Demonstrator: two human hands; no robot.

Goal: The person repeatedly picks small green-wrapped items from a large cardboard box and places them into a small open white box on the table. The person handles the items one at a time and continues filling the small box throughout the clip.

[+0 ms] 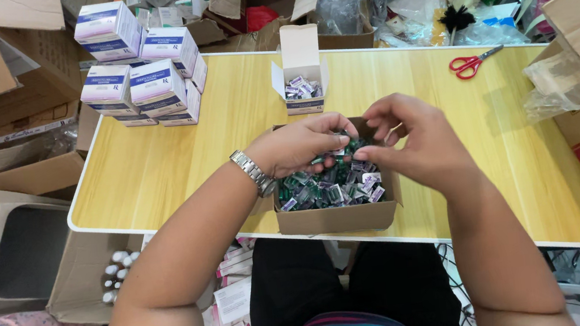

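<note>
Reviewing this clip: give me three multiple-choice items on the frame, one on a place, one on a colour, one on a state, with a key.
1. Where do the scissors lie?
A. on the yellow table, far right
B. in the brown box
C. on the floor

2. What colour are the scissor handles?
A. blue
B. red
C. black

3. How is the small white box standing?
A. sealed
B. crushed flat
C. open, lid flap up

Key: 1 A, they rest on the tabletop beyond the right hand. 2 B, both loops are red. 3 C, the flap stands up and small packets show inside, behind the brown box under the left hand.
</note>
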